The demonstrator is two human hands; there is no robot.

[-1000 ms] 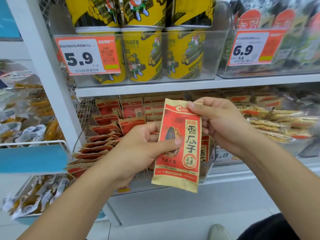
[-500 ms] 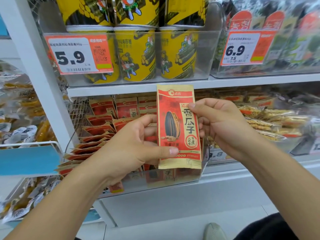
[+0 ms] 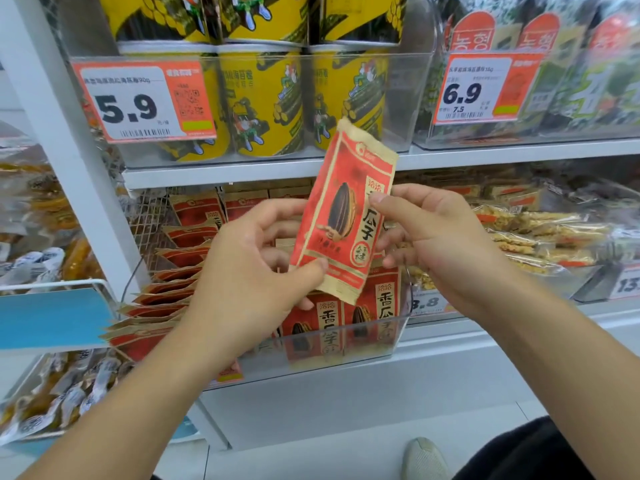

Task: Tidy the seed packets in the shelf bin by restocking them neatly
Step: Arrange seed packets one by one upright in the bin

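In front of the lower shelf, just above the clear plastic bin (image 3: 398, 336), a red and tan sunflower seed packet (image 3: 346, 216) is held between both hands, and it has just changed attitude: a moment ago it stood nearly upright and square to the camera, whereas now it tilts with its top edge leaning right, up against the white shelf edge (image 3: 207, 174). The left hand (image 3: 256, 268) pinches the packet's lower left corner with thumb in front and curled fingers behind; the right hand (image 3: 433, 237) pinches its right edge at mid height, thumb on the printed face. Inside the bin, upright packets (image 3: 346, 323) face forward at the front right, while a slumped row of packets (image 3: 162, 296) fans out on the left side, lying almost flat. The tilt suggests the held packet is being turned to slide in behind the front ones, so restocking is under way, with the fallen row yet to be straightened.
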